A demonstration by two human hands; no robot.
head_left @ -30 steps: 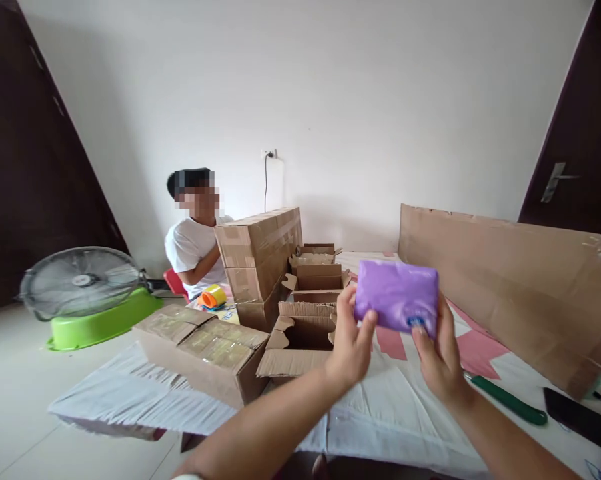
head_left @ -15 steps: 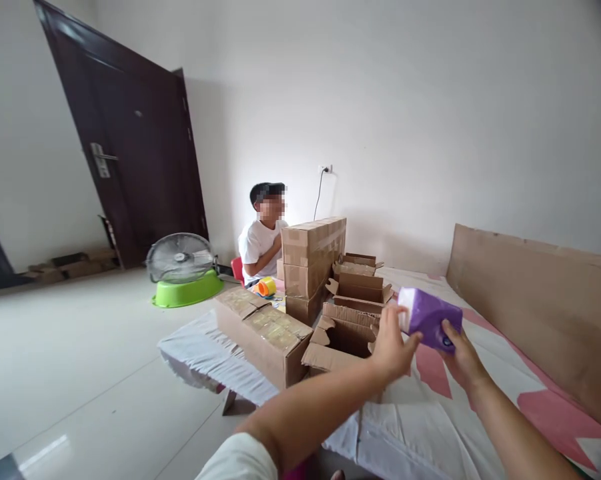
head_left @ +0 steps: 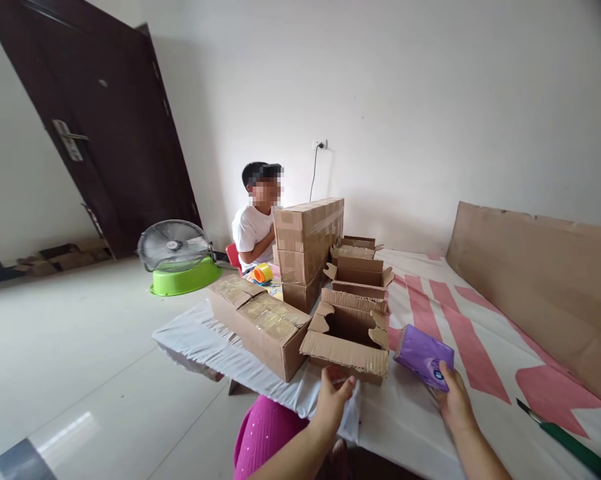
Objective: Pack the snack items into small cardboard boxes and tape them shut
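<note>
My right hand (head_left: 454, 399) grips the lower right edge of a purple soft pack (head_left: 423, 353), which looks like a tissue pack, holding it just over the cloth-covered table. Beside the table's front edge is my left hand (head_left: 334, 399), fingers bent and apart, nothing visible in it. It is close to the front side of an open cardboard box (head_left: 343, 363); whether it touches the box I cannot tell. The box's flaps stand outward and its inside is dark. Behind this one stands another open cardboard box (head_left: 359, 275).
A long taped box (head_left: 260, 323) lies on the left, near a stack of taped boxes (head_left: 305, 257). Across the table sits a person (head_left: 253, 230) near an orange-yellow tape roll (head_left: 263, 273). A green-handled blade (head_left: 563, 433) lies at right. A cardboard sheet (head_left: 535, 287) stands by the wall.
My left hand has come off the purple pack and moved down and left to the nearest open box. My right hand has lowered the pack. The green-handled blade has come into view.
</note>
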